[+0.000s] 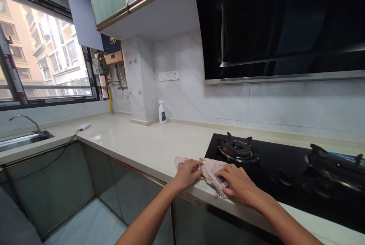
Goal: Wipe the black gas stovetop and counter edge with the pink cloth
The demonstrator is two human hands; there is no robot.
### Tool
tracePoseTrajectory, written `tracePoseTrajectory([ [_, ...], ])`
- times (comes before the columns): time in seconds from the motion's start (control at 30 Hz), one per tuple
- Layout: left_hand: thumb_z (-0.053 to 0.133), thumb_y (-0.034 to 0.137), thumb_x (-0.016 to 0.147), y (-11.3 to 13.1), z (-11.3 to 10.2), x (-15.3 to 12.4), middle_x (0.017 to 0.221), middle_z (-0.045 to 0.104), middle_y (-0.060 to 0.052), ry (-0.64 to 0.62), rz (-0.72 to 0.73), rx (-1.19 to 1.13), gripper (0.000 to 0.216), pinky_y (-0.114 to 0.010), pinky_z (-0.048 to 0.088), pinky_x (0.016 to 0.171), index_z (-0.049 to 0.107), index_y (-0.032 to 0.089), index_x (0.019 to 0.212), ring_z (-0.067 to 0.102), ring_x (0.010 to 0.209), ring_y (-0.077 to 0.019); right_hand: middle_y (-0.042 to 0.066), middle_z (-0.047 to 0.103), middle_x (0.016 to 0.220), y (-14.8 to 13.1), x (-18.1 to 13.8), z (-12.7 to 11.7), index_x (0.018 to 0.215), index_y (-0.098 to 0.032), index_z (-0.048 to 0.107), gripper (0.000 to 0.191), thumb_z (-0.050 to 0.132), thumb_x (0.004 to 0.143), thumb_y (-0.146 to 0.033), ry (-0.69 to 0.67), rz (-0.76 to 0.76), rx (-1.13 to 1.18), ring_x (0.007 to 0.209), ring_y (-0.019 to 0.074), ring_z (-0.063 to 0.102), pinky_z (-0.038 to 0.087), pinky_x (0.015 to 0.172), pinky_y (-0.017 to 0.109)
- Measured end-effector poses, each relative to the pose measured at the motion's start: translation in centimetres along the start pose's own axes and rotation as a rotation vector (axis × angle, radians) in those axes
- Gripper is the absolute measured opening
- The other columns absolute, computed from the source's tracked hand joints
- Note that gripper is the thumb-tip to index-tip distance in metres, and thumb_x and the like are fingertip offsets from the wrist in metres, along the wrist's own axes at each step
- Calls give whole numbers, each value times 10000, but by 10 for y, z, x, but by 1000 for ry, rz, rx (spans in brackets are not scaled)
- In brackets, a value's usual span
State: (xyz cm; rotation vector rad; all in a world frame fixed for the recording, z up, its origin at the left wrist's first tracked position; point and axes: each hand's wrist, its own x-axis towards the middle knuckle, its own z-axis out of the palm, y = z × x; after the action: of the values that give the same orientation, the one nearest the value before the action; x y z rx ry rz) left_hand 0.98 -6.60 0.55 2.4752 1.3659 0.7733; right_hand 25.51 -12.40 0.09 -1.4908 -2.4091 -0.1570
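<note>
A crumpled pale pink cloth (210,172) lies on the white countertop (137,142), at the front left corner of the black gas stove (265,172). My left hand (188,173) is closed on the cloth's left part, its fingers curled into the fabric. On the right part of the same cloth, my right hand (238,183) bunches the fabric under bent fingers; its fingertips are partly hidden in the folds. One corner of the cloth hangs toward the counter's front edge. The near left burner (238,150) is just behind my right hand.
A white spray bottle (162,112) stands against the back wall, below the sockets (169,75). Left are a sink (25,140) with a tap and a white device (83,127) on a dark cable. A black range hood (273,28) overhangs the stove.
</note>
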Motion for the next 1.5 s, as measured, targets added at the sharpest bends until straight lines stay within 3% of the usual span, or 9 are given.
tracePoseTrajectory([
  [0.27,602,276,886,-4,9,3,1125,747,-49,34,1,-48,384,-387,436,990,714,262,1253,653,1054,-233,63,666,1007,9,10,3,926,-225,655,193,465,951,-251,38,38,97,985,245,554,338,828,385],
  [0.5,674,299,855,0,9,1,1165,687,-57,109,19,-57,411,-441,415,1026,700,295,1266,608,1134,-263,-3,592,810,22,11,-15,843,-250,533,199,410,899,-395,123,148,557,738,187,531,385,687,311],
  [0.7,751,341,855,35,7,1,1172,661,-60,210,190,-93,330,-414,402,1003,701,261,1171,565,1145,-256,-16,577,772,30,9,-27,856,-251,563,266,443,883,-486,234,199,660,715,184,508,380,664,310],
  [0.87,757,401,855,70,10,-5,1051,689,-44,108,229,-65,198,-406,391,968,714,237,957,577,1071,-251,-6,590,764,22,12,-30,850,-245,581,296,450,866,-510,233,186,657,707,188,521,391,665,325],
  [0.97,699,308,839,75,15,0,876,672,-27,50,141,-318,129,-346,422,866,673,200,772,587,925,-213,13,617,803,21,13,-32,862,-243,606,295,461,856,-500,242,169,638,743,201,555,417,691,341],
  [1.07,655,367,823,71,16,11,710,604,1,3,0,-706,225,-282,415,672,619,185,696,535,691,-152,35,636,891,26,8,-37,890,-242,628,272,495,848,-476,324,165,576,808,215,580,438,754,364],
  [1.2,578,513,860,69,0,26,677,558,22,74,-45,-841,339,-258,397,619,598,193,750,493,645,-127,50,641,968,27,-3,-45,931,-250,639,266,536,898,-492,309,142,527,906,232,584,437,813,371],
  [1.33,708,540,749,77,-28,42,686,579,17,175,-34,-976,359,-263,412,645,633,189,740,502,672,-135,53,673,1113,24,-9,-41,1066,-270,613,253,651,845,-386,198,169,290,1052,269,572,382,871,390],
  [1.5,754,526,708,80,-67,63,820,681,-22,326,-7,-966,342,-303,458,801,710,192,770,588,828,-185,42,704,1088,31,0,-31,1029,-246,609,149,512,921,-280,98,315,112,1056,269,603,314,835,379],
])
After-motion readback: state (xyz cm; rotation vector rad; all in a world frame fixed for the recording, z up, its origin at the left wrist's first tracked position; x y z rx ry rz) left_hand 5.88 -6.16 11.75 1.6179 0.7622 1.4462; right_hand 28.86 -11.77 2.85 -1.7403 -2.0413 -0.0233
